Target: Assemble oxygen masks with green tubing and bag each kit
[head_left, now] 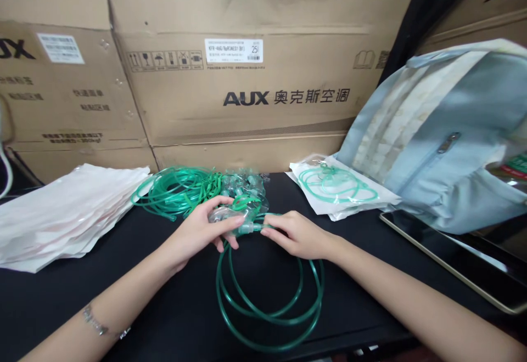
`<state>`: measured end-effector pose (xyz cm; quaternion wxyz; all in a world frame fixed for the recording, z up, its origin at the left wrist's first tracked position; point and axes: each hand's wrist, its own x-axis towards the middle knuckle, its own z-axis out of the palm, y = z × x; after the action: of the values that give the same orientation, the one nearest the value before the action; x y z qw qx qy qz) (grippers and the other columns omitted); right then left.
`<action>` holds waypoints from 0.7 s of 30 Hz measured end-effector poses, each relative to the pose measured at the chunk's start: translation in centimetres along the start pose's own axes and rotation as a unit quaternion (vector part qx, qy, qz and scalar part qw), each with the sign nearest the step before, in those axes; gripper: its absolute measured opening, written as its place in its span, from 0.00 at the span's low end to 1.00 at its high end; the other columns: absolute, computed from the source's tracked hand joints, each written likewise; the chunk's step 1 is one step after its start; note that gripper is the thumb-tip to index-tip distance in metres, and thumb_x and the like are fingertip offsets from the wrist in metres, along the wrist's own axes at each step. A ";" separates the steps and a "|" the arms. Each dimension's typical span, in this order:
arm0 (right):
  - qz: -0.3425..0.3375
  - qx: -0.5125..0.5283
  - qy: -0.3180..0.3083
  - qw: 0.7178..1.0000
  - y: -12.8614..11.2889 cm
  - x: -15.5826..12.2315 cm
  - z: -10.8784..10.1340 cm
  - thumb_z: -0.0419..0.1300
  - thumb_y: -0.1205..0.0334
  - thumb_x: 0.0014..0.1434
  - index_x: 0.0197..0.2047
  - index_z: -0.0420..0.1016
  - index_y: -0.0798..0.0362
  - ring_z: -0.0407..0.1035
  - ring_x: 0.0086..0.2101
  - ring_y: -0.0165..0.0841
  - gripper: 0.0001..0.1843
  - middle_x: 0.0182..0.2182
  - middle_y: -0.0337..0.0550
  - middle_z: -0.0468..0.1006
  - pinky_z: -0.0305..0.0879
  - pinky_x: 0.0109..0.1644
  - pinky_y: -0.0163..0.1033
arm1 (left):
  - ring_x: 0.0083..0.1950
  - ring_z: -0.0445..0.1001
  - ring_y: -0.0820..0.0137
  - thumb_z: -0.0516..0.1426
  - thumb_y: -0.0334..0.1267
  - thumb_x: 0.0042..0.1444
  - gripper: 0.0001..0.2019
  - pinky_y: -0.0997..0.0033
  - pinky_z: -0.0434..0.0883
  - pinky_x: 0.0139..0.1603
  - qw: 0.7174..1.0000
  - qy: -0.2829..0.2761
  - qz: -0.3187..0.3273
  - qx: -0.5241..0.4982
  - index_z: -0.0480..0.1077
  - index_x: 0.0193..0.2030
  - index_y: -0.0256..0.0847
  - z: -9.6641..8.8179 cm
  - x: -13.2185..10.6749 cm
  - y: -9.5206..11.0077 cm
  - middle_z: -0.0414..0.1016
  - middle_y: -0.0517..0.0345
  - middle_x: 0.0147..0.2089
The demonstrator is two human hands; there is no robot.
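My left hand [214, 222] is closed around a clear plastic oxygen mask [242, 214] with a green strap. At the mask's connector, my right hand [294, 233] pinches the end of a green tube [267, 345]. The tube hangs in loose loops below both hands, over the black table. Just behind the mask lie a heap of coiled green tubing [173, 186] and several more clear masks [245, 181]. Whether the tube end is fully seated in the connector I cannot tell, as my fingers partly cover it.
On the left lies a stack of white pouches [69, 214]. A packed mask with tubing [337, 186] sits to the right. Beyond it are a light blue backpack [436, 164] and a tablet [453, 258]. Large cardboard boxes [263, 115] form a wall behind the table.
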<state>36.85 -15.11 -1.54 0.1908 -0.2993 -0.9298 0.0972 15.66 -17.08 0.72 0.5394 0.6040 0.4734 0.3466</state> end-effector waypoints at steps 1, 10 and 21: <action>0.002 -0.003 -0.002 1.000 0.0 0.0 0.0 0.44 0.58 0.63 0.28 0.61 0.54 0.56 0.20 0.25 0.15 0.19 0.35 0.60 0.49 0.26 0.31 | 0.24 0.73 0.72 0.61 0.46 0.46 0.31 0.79 0.66 0.22 1.000 0.007 -0.003 0.002 0.56 0.54 0.37 0.0 0.0 0.0 0.74 0.58 0.22; 0.024 -0.040 -0.009 0.999 -0.1 0.0 -0.4 0.47 0.57 0.62 0.29 0.64 0.54 0.62 0.25 0.27 0.13 0.24 0.37 0.67 0.54 0.30 0.32 | 0.30 0.75 0.69 0.62 0.46 0.44 0.27 0.78 0.67 0.23 0.999 0.041 -0.009 0.027 0.62 0.49 0.36 -0.3 0.4 -0.2 0.75 0.56 0.27; 0.044 0.005 -0.018 0.999 1.0 0.0 -1.7 0.53 0.53 0.58 0.39 0.70 0.54 0.67 0.38 0.33 0.14 0.37 0.44 0.72 0.62 0.41 0.38 | 0.14 0.57 0.78 0.58 0.53 0.44 0.23 0.79 0.56 0.17 0.989 0.067 0.006 0.134 0.57 0.40 0.40 -0.6 0.3 -0.1 0.65 0.68 0.17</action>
<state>38.06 -14.23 -0.28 0.1706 -0.3371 -0.9186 0.1154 15.23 -16.58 0.72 0.4186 0.6487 0.5471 0.3235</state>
